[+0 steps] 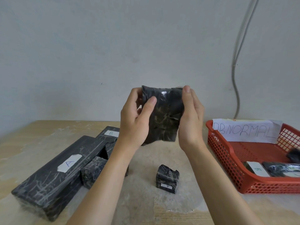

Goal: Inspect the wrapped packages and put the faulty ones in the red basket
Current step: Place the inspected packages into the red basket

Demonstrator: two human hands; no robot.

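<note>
Left hand [134, 122] and right hand [192, 120] grip the wrapped package [164, 114], fingers [136, 94] closed round its sides.

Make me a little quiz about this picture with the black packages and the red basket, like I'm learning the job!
1. True or false: the held package lies inside the red basket.
2. How many hands grip the held package? A) none B) one C) two
3. Fill in: the small package standing on the table bears a label with the letter ___.

Key
1. False: it is held up above the table, left of the basket.
2. C: the left hand and the right hand both hold it.
3. A
</note>
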